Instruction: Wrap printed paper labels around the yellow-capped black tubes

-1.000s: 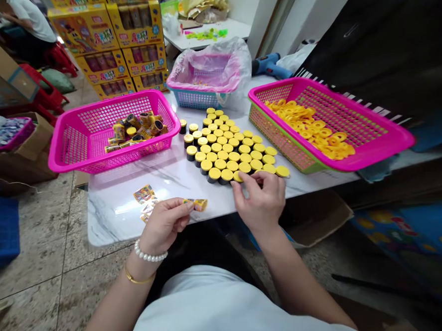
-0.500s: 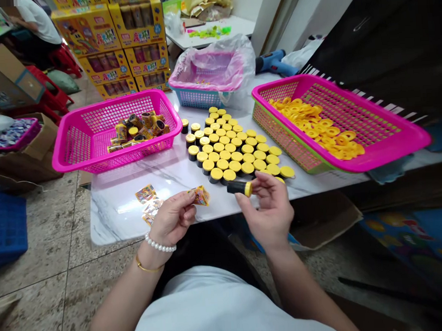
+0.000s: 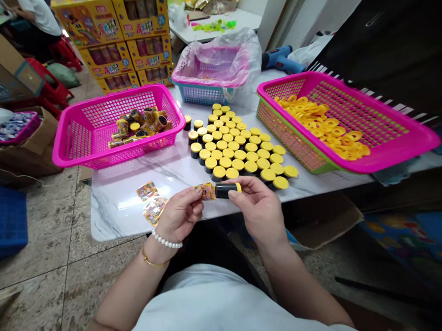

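Speckled grey floor tiles [image 3: 38,296] are seen to the left of the left-hand grip, where a blue plastic crate [image 3: 5,223] is placed well apart from it. Nearer, a white, grey-veined table [image 3: 111,207] is reached across by both hands. Beyond and left of the left-hand grip, small printed cylinders [image 3: 143,123] are held in a magenta latticed plastic basket [image 3: 123,154], behind which yellow printed cardboard boxes [image 3: 92,23] are stacked. Just left of that grip, flat, glossy printed labels [image 3: 152,204] are scattered. By the left-hand grip [image 3: 181,215] itself, a small yellow printed sleeve [image 3: 208,191] is pinched between thumb and fingers. Immediately to its right, a black cylinder with a yellow cap [image 3: 225,190] is held sideways, its dark end met by the sleeve; whether it is entered cannot be told. Beyond both grips, yellow-capped black cylinders [image 3: 239,154] are stood upright in close rows. The capped end of the sideways cylinder is clasped by the right-hand grip [image 3: 261,208]. Beyond and right of it, yellow plastic rings [image 3: 327,131] are heaped in a magenta-and-green latticed basket [image 3: 393,160].
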`<state>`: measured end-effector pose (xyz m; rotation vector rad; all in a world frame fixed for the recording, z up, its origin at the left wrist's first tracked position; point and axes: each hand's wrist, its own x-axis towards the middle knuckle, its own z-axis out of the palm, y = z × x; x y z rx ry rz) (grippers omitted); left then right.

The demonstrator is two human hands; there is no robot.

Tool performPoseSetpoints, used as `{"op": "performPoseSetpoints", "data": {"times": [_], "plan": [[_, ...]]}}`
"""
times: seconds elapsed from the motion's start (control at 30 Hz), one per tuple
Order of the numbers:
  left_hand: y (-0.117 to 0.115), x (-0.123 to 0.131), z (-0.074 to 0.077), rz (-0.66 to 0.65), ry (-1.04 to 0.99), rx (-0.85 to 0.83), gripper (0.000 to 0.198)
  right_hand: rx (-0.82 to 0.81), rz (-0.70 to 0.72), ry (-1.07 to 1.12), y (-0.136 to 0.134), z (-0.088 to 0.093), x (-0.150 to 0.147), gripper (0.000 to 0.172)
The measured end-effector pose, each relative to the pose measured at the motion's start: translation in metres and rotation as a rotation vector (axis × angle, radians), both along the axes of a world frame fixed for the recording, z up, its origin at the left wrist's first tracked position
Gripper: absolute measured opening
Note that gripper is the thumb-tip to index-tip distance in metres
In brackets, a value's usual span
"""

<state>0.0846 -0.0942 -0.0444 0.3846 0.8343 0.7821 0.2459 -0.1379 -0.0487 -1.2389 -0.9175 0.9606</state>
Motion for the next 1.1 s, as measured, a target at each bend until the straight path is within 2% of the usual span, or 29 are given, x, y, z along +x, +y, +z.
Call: {"op": "performPoseSetpoints", "data": {"times": [0.2,0.33,0.5,0.63,0.73,0.77,0.83,0.93,1.0,1.1], "plan": [[-0.002,0.001,0.001,0.000,-0.005,0.008,0.039,-0.019,0.026,0.008,-0.002,0.003,-0.006,0.025],[-0.003,0.003,-0.002,-0.010,0.021,0.050,0.038,-0.007,-0.066,-0.209,-0.008,0.002,-0.010,0.026],[-0.007,0.003,-0.003,-0.008,0.112,0.121,0.040,0.049,-0.058,-0.387,-0.010,0.000,-0.009,0.023],[-0.013,0.000,0.001,0.047,0.200,0.191,0.043,0.114,-0.013,-0.282,-0.009,-0.004,-0.006,0.030],[-0.016,-0.005,0.004,0.125,0.252,0.331,0.044,0.174,0.042,-0.135,-0.008,-0.008,-0.005,0.035],[-0.016,-0.007,0.004,0.120,0.256,0.384,0.047,0.203,0.055,-0.108,-0.008,-0.009,-0.005,0.036],[-0.014,-0.011,0.003,0.029,0.242,0.451,0.052,0.251,0.099,-0.113,-0.007,-0.010,-0.004,0.035],[-0.010,-0.016,0.002,-0.125,0.225,0.462,0.040,0.258,0.217,-0.188,-0.008,-0.012,-0.003,0.034],[-0.009,-0.017,0.001,-0.127,0.240,0.469,0.033,0.243,0.252,-0.233,-0.010,-0.014,-0.001,0.036],[-0.007,-0.017,0.001,-0.092,0.243,0.492,0.033,0.281,0.202,-0.407,-0.014,-0.017,0.003,0.036]]}}
